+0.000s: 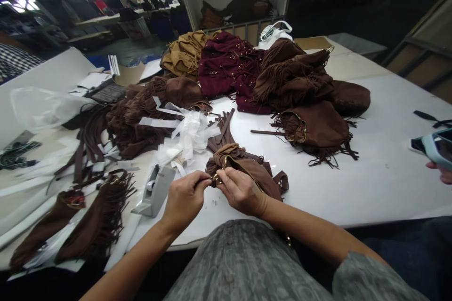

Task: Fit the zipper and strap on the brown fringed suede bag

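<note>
We are looking down at a large white worktop (381,169) from its near edge, with our two bare forearms reaching out over a grey patterned garment we are wearing. Our left hand (185,197) is curled closed, thumb and fingertips pinching a small gold metal fitting (214,178) at the end of a brown suede fringed bag (247,167). Our right hand (242,191) is likewise closed, its fingertips gripping the same fitting from the other side, so the two hands nearly touch. The bag lies on the worktop just beyond our hands, close to the near edge and roughly midway along it.

Just left of our left hand sits a grey plastic tape dispenser (155,190). Beyond it lies a heap of clear and white plastic strips (185,136). Near the worktop's left near corner lie two more brown fringed suede pieces (95,218). Toward the far edge is a pile of bags: tan suede ones (185,54), burgundy suede ones with gold studs (228,66), and dark brown fringed ones (300,80). One brown fringed bag with a gold rim (318,129) lies apart from the pile, nearer the middle.

At the right edge, another person's hand (439,171) holds a light blue phone (434,146).
</note>
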{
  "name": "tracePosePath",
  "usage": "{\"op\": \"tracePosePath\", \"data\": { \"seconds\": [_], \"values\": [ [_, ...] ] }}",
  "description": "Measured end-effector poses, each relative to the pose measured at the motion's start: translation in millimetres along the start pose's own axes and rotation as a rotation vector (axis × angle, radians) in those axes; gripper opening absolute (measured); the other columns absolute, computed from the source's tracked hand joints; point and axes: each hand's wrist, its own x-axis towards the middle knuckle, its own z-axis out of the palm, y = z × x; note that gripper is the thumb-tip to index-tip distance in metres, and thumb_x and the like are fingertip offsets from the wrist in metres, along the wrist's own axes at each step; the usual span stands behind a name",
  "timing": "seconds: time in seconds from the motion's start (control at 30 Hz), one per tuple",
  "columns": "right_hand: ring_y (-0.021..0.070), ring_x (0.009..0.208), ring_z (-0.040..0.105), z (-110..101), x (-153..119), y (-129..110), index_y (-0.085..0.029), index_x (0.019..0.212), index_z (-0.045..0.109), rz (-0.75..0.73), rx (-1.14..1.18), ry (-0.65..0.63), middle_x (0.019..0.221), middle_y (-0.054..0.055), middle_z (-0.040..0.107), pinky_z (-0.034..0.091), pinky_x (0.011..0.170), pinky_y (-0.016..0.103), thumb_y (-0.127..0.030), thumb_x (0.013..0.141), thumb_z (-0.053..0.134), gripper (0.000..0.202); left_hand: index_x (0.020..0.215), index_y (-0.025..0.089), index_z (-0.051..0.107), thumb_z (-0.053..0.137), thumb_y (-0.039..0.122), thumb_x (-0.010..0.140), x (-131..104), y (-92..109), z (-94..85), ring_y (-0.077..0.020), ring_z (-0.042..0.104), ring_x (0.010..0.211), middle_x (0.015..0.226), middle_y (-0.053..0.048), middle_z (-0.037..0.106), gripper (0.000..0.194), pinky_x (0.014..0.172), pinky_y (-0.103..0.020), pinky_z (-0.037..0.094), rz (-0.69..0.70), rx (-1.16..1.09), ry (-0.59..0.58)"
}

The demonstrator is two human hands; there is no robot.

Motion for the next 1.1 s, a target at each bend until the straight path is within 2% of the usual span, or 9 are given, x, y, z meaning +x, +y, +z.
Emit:
{"op": "tracePosePath", "data": {
  "seconds": [0.13, 0.3, 0.37, 0.47, 0.6, 0.67, 0.77, 0.93, 1.1],
  "values": [
    [0.0208, 0.074, 0.058, 0.3, 3.7, 3.3, -0.008, 0.119, 0.052, -0.081, -0.005, -0.125, 0.081, 0.01, 0.057, 0.051, 0.065, 0.034, -0.014, 0.097, 0.038, 0.026, 0.068, 0.022, 0.069, 0.063, 0.026, 0.076, 17.5, -4.2, -7.0, -0.0197, 0.059, 0.061, 0.064, -0.002, 0.069, 0.012, 0.063, -0.029, 0.041, -0.082, -0.112, -0.146],
    [0.0193, 0.071, 0.055, 3.2, 4.2, 12.3, -0.008, 0.1, 0.059, -0.158, 0.032, -0.292, 0.079, 0.009, 0.056, 0.048, 0.063, 0.031, -0.01, 0.096, 0.039, 0.021, 0.061, 0.019, 0.068, 0.067, 0.025, 0.066, 40.0, -22.2, -4.4, -0.0142, 0.049, 0.05, 0.053, 0.001, 0.06, 0.008, 0.049, -0.024, 0.034, -0.296, -0.33, -0.513],
    [0.0187, 0.076, 0.057, 7.4, -2.3, 13.1, -0.01, 0.102, 0.058, -0.077, 0.201, -0.336, 0.085, 0.008, 0.056, 0.05, 0.068, 0.029, -0.018, 0.094, 0.05, 0.014, 0.062, 0.017, 0.068, 0.071, 0.03, 0.063, 39.7, -29.0, -3.4, -0.0121, 0.045, 0.044, 0.05, 0.002, 0.057, 0.013, 0.044, -0.022, 0.031, -0.313, -0.37, -0.639],
    [0.0164, 0.081, 0.058, 17.0, -17.8, 5.6, -0.016, 0.107, 0.058, 0.167, 0.487, -0.312, 0.09, 0.004, 0.057, 0.05, 0.073, 0.026, -0.033, 0.081, 0.072, 0.034, 0.068, 0.014, 0.069, 0.075, 0.041, 0.063, 27.0, -34.7, -2.9, -0.0092, 0.04, 0.045, 0.051, 0.003, 0.054, 0.028, 0.044, -0.02, 0.028, -0.364, -0.471, -0.744],
    [0.0166, 0.088, 0.061, 26.7, -30.9, -13.2, -0.021, 0.114, 0.059, 0.516, 0.529, -0.2, 0.098, 0.004, 0.062, 0.049, 0.08, 0.028, -0.034, 0.078, 0.074, 0.041, 0.067, 0.013, 0.062, 0.075, 0.052, 0.066, 3.0, -36.0, 1.7, -0.0063, 0.029, 0.046, 0.049, 0.008, 0.041, 0.041, 0.046, -0.02, 0.018, -0.533, -0.68, -0.586],
    [0.018, 0.093, 0.063, 27.1, -30.2, -19.1, -0.025, 0.125, 0.055, 0.578, 0.49, -0.221, 0.104, 0.004, 0.064, 0.049, 0.083, 0.029, -0.034, 0.075, 0.076, 0.054, 0.067, 0.013, 0.06, 0.076, 0.053, 0.065, -5.9, -34.3, 6.4, -0.0058, 0.028, 0.046, 0.051, 0.008, 0.041, 0.043, 0.046, -0.02, 0.018, -0.579, -0.752, -0.469],
    [0.0207, 0.094, 0.065, 28.5, -25.5, -21.2, -0.029, 0.131, 0.052, 0.563, 0.399, -0.278, 0.108, 0.004, 0.067, 0.05, 0.082, 0.03, -0.041, 0.069, 0.079, 0.069, 0.069, 0.013, 0.061, 0.077, 0.05, 0.066, -14.4, -30.1, 14.0, -0.0062, 0.032, 0.048, 0.054, 0.006, 0.045, 0.041, 0.047, -0.019, 0.021, -0.591, -0.804, -0.351],
    [0.0163, 0.076, 0.067, 42.7, -22.4, -19.3, -0.02, 0.102, 0.066, 0.476, 0.209, -0.177, 0.085, 0.004, 0.071, 0.047, 0.068, 0.024, -0.028, 0.09, 0.057, 0.017, 0.073, 0.014, 0.063, 0.075, 0.051, 0.069, -22.2, -25.9, 15.4, -0.0073, 0.035, 0.048, 0.054, 0.005, 0.049, 0.039, 0.047, -0.019, 0.023, -0.563, -0.746, -0.298],
    [0.0155, 0.057, 0.058, 43.1, -25.3, -15.2, -0.017, 0.09, 0.063, 0.178, 0.027, -0.174, 0.068, 0.003, 0.064, 0.04, 0.053, 0.026, -0.019, 0.086, 0.052, 0.011, 0.067, 0.014, 0.065, 0.078, 0.039, 0.066, -18.0, -32.3, 6.9, -0.0113, 0.05, 0.057, 0.061, 0.001, 0.063, 0.029, 0.055, -0.021, 0.035, -0.532, -0.682, -0.308]
  ]
}}
